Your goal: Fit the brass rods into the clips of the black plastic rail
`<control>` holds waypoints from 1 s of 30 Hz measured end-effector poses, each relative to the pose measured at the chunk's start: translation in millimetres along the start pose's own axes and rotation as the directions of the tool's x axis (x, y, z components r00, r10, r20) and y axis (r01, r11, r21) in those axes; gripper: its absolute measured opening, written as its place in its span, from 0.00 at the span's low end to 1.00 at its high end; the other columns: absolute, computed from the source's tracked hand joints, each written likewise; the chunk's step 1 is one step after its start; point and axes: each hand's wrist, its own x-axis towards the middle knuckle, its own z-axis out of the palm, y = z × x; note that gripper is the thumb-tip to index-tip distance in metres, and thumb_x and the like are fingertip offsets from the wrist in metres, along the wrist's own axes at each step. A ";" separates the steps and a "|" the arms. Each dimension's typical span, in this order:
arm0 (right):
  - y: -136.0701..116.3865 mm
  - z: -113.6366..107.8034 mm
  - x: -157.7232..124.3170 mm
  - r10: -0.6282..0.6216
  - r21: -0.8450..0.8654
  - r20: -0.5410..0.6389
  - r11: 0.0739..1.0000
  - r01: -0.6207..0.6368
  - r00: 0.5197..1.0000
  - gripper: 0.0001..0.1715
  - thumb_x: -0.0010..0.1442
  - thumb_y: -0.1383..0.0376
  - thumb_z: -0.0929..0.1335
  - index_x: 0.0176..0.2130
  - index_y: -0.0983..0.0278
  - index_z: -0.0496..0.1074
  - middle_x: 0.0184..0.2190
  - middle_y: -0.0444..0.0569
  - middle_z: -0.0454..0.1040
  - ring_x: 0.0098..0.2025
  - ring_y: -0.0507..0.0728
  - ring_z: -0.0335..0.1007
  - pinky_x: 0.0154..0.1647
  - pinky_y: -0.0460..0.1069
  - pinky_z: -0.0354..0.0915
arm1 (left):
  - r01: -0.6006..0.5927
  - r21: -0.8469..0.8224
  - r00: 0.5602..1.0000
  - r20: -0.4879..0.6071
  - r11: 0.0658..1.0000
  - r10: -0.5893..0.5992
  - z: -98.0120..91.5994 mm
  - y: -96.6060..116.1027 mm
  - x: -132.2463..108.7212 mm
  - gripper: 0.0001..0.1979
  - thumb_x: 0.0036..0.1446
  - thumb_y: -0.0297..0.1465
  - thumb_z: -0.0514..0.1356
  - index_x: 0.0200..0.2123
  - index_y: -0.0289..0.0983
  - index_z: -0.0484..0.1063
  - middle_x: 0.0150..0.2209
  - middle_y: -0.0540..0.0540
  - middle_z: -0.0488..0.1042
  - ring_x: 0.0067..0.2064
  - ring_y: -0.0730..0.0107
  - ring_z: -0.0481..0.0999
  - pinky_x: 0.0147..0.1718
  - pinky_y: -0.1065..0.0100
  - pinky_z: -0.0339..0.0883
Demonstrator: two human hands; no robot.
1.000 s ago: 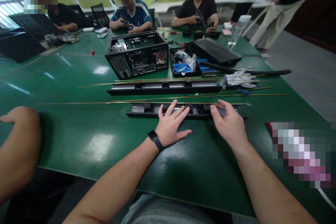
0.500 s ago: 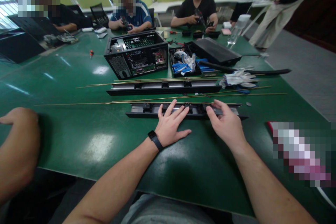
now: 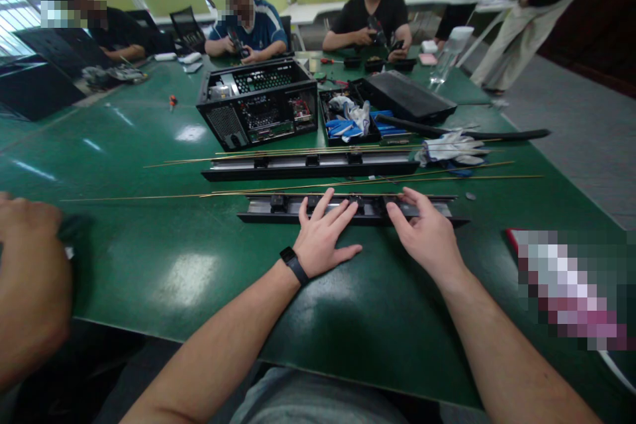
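Note:
A black metal rail (image 3: 258,217) with small black blocks in its channel lies on the green table (image 3: 124,265) in front of me. My left hand (image 3: 325,232), a dark band on its wrist, rests over the rail's middle with fingers spread. At the rail's right part, my right hand (image 3: 424,228) has thumb and fingers around a black block (image 3: 388,205). Thin brass-coloured rods (image 3: 238,193) lie along the rail's far edge. Beyond them is a second black rail (image 3: 298,172) with similar blocks and rods.
Behind the rails stand an open computer case (image 3: 258,109), a tray with gloves (image 3: 350,122) and a black panel (image 3: 407,96). More gloves (image 3: 454,149) lie at right. A co-worker's arm (image 3: 32,291) reaches in at left. People sit across the table.
The co-worker's arm at left has shifted, and its hand now looks more curled. My right thumb has moved slightly left. My left hand has stayed in place.

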 end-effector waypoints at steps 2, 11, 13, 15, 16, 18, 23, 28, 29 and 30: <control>0.6 0.2 -0.1 0.022 -0.007 -0.029 1.000 -0.022 0.999 0.45 0.73 0.36 0.72 0.71 0.64 0.82 0.61 0.66 0.90 0.57 0.74 0.90 0.69 0.70 0.80 | -0.001 -0.003 1.000 0.003 1.000 0.001 0.0 0.1 0.0 0.46 0.72 0.47 0.78 0.86 0.47 0.70 0.82 0.34 0.75 0.92 0.29 0.53 0.85 0.15 0.42; 0.4 2.6 -2.2 0.016 0.005 -0.021 1.000 -0.015 1.000 0.47 0.73 0.35 0.73 0.73 0.63 0.80 0.63 0.66 0.89 0.51 0.72 0.90 0.67 0.70 0.81 | -0.004 0.003 1.000 -0.012 1.000 0.004 0.8 -0.6 -0.6 0.46 0.71 0.47 0.78 0.86 0.50 0.70 0.82 0.35 0.76 0.92 0.29 0.54 0.85 0.16 0.43; -0.2 2.2 -2.0 0.050 -0.001 -0.046 0.999 -0.050 0.998 0.47 0.73 0.36 0.72 0.73 0.64 0.80 0.63 0.67 0.89 0.46 0.70 0.90 0.66 0.70 0.81 | -0.003 0.001 1.000 -0.006 1.000 0.003 0.5 -0.4 -0.5 0.46 0.71 0.47 0.78 0.86 0.48 0.70 0.82 0.35 0.75 0.92 0.29 0.53 0.85 0.15 0.43; -0.7 2.4 -2.0 0.055 -0.005 -0.048 0.998 -0.056 0.997 0.47 0.73 0.36 0.72 0.73 0.65 0.80 0.64 0.68 0.89 0.45 0.69 0.89 0.66 0.70 0.80 | -0.003 -0.001 1.000 0.001 1.000 0.003 0.5 -0.1 -0.2 0.46 0.71 0.47 0.78 0.86 0.47 0.70 0.82 0.35 0.75 0.92 0.29 0.53 0.85 0.15 0.42; -1.1 2.7 -2.1 0.045 -0.005 -0.037 0.999 -0.046 0.998 0.47 0.72 0.36 0.72 0.73 0.65 0.80 0.64 0.68 0.89 0.46 0.70 0.89 0.66 0.70 0.80 | -0.002 -0.001 1.000 0.002 1.000 0.002 0.6 0.0 -0.1 0.46 0.71 0.47 0.78 0.86 0.48 0.70 0.82 0.35 0.75 0.92 0.29 0.53 0.85 0.15 0.43; -1.6 3.2 -2.5 0.015 0.000 -0.010 1.000 -0.015 1.000 0.47 0.72 0.36 0.73 0.73 0.64 0.80 0.64 0.67 0.89 0.51 0.72 0.90 0.66 0.70 0.81 | -0.001 0.002 1.000 -0.002 1.000 0.001 1.0 -0.1 0.1 0.46 0.71 0.47 0.78 0.86 0.49 0.70 0.82 0.36 0.76 0.92 0.29 0.53 0.85 0.16 0.43; -0.7 2.2 -1.7 0.006 0.000 -0.017 1.000 -0.006 1.000 0.45 0.73 0.35 0.72 0.72 0.63 0.82 0.61 0.65 0.90 0.57 0.74 0.89 0.66 0.70 0.81 | -0.005 0.009 1.000 -0.013 1.000 0.005 2.3 -0.9 -0.2 0.46 0.71 0.47 0.78 0.86 0.51 0.70 0.82 0.36 0.76 0.92 0.30 0.54 0.85 0.17 0.43; -2.2 2.0 -2.6 -0.027 -0.013 0.001 1.000 0.027 1.000 0.44 0.74 0.37 0.72 0.72 0.63 0.83 0.61 0.65 0.90 0.57 0.74 0.90 0.66 0.70 0.81 | -0.001 -0.001 1.000 -0.011 1.000 0.001 2.2 -0.5 0.0 0.47 0.71 0.47 0.79 0.86 0.49 0.70 0.82 0.36 0.76 0.92 0.30 0.54 0.85 0.16 0.42; -2.9 2.2 -3.1 -0.036 -0.013 0.019 0.999 0.036 0.999 0.45 0.74 0.37 0.72 0.72 0.63 0.83 0.62 0.65 0.90 0.56 0.74 0.90 0.66 0.69 0.81 | 0.002 -0.003 1.000 -0.009 1.000 -0.003 2.0 -0.2 0.1 0.47 0.71 0.47 0.79 0.86 0.49 0.70 0.82 0.36 0.75 0.92 0.30 0.53 0.85 0.16 0.42; -3.4 2.4 -3.5 -0.038 -0.012 0.028 0.999 0.038 0.999 0.46 0.73 0.37 0.72 0.73 0.63 0.82 0.62 0.65 0.90 0.55 0.73 0.90 0.66 0.69 0.81 | 0.005 -0.005 1.000 -0.007 1.000 -0.005 1.8 0.1 0.2 0.47 0.71 0.46 0.79 0.86 0.48 0.70 0.82 0.35 0.75 0.92 0.30 0.53 0.85 0.16 0.42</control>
